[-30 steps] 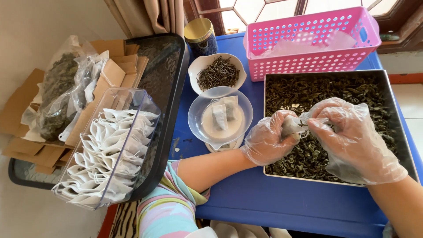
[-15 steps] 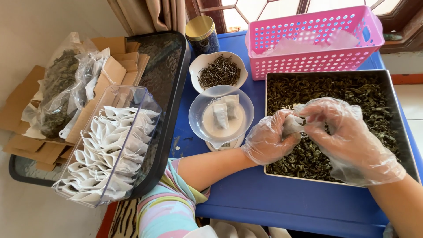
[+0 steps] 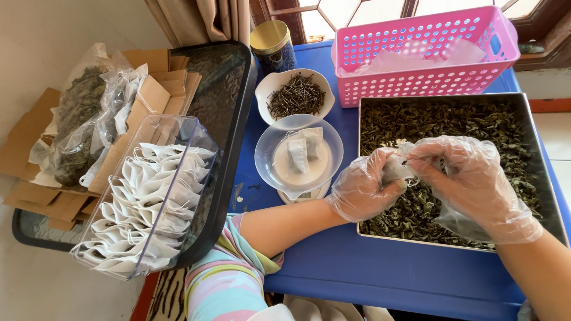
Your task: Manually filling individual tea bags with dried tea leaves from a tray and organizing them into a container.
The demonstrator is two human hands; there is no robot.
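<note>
My left hand, in a clear plastic glove, is closed around a small white tea bag over the metal tray of dried green tea leaves. My gloved right hand pinches at the bag's open top with a few leaves between its fingertips. Both hands hover just above the leaves at the tray's left half.
A clear bowl on a small scale holds two filled tea bags. Behind it stand a white bowl of dark twigs, a gold-lidded jar and a pink basket. A clear box of empty bags sits on a black tray at left.
My right hand has shifted slightly down and to the right at the bag's mouth. The left hand and the bag have stayed in place.
</note>
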